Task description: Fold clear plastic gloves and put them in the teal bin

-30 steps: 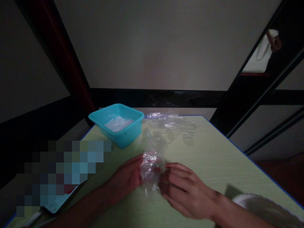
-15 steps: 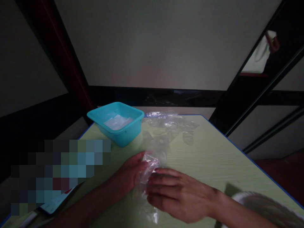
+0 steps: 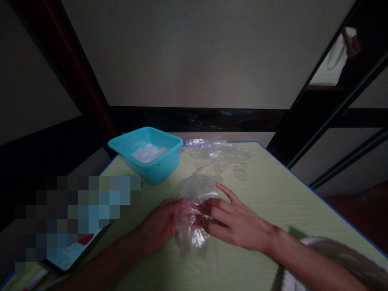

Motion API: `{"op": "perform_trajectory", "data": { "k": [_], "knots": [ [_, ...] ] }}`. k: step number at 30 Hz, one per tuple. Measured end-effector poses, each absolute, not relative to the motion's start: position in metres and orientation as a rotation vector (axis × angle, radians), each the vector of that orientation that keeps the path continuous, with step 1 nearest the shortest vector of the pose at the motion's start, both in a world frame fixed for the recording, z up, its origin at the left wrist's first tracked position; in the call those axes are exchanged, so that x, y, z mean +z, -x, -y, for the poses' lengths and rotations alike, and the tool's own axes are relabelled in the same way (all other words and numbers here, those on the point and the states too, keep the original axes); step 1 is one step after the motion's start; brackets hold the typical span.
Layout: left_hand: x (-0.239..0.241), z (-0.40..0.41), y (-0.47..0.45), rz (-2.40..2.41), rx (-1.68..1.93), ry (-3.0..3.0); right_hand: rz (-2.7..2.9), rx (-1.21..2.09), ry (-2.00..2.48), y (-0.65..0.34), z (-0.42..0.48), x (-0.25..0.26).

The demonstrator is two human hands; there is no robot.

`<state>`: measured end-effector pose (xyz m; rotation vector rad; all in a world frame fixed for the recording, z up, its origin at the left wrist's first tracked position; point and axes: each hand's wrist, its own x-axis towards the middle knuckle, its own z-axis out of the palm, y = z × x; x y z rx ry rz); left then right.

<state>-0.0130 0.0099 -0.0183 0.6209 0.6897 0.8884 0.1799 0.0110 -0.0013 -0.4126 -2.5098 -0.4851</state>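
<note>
A thin clear plastic bag (image 3: 197,190) lies crumpled on the pale green table (image 3: 273,194), between both my hands. My left hand (image 3: 162,222) has its fingers curled round the bag's near part. My right hand (image 3: 235,220) presses on the same bag from the right, fingers mostly stretched and the index finger lifted. Part of the bag hangs toward me below the fingers. The room is dim, and fine detail of the grip is hard to see.
A turquoise plastic tub (image 3: 147,155) with clear folded plastic inside stands at the back left. More clear bags (image 3: 221,155) lie spread at the table's far edge. A flat card or packet (image 3: 69,254) lies near left. A white object (image 3: 333,262) sits near right.
My right hand has moved away from me along the bag and its fingers have spread. The bag's far end now lies flatter on the table. My left hand stayed in place.
</note>
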Motion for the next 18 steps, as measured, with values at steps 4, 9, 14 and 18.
{"op": "perform_trajectory", "data": {
  "k": [4,9,14,18],
  "knots": [
    [-0.023,-0.011,0.017,-0.647,0.843,-0.641,2.469,-0.491,0.336,-0.178,-0.01,-0.002],
    [-0.031,-0.013,0.02,-0.696,0.849,-0.685,2.55,-0.416,0.207,-0.177,-0.007,-0.001],
    [-0.024,-0.014,0.021,-0.749,0.852,-0.724,2.617,-0.389,0.15,-0.174,-0.004,0.003],
    [-0.011,-0.013,0.023,-1.049,1.135,-0.962,2.669,-0.414,0.156,-0.173,-0.001,0.001]
  ]
}}
